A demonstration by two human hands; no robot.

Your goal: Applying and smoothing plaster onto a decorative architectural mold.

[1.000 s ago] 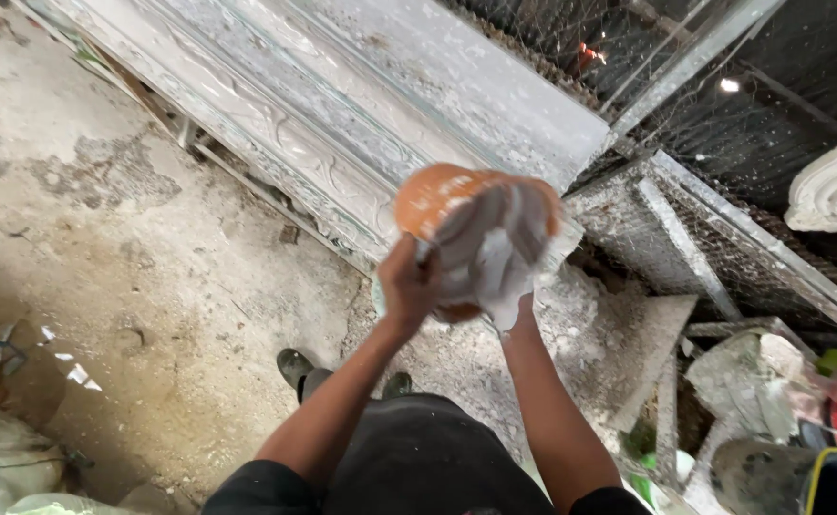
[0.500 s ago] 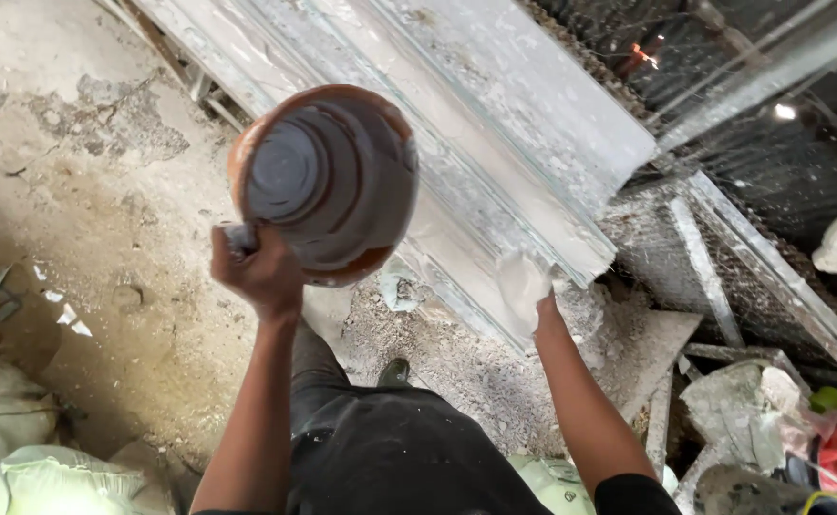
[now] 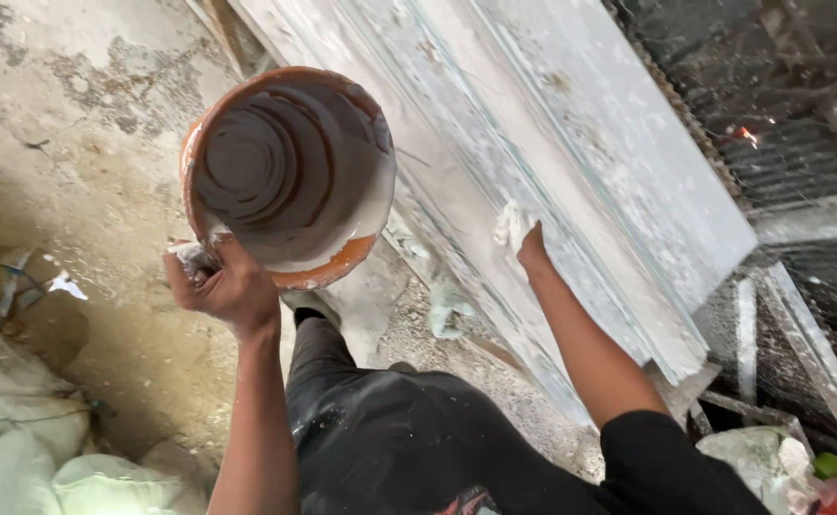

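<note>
My left hand (image 3: 223, 284) grips the lower rim of an orange-brown bucket (image 3: 285, 172), held up and tilted so its ridged inside faces me; white plaster smears the rim. My right hand (image 3: 523, 238), coated in white plaster, presses against the face of a long grey-white moulded slab (image 3: 571, 162) that runs diagonally across the view. Whether the right hand holds a lump of plaster I cannot tell. My dark trousers (image 3: 390, 429) fill the bottom centre.
Dusty concrete floor (image 3: 75, 124) lies at the left. White sacks (image 3: 18, 420) are piled at the bottom left. Dark corrugated sheeting (image 3: 790, 133) and metal bars (image 3: 809, 343) stand at the right, with rubble and debris (image 3: 762, 458) at the bottom right.
The bucket has turned from showing its bottom to showing its inside and moved right. My right hand rose from the slab's lower edge onto its face. Earlier both hands held the bucket.
</note>
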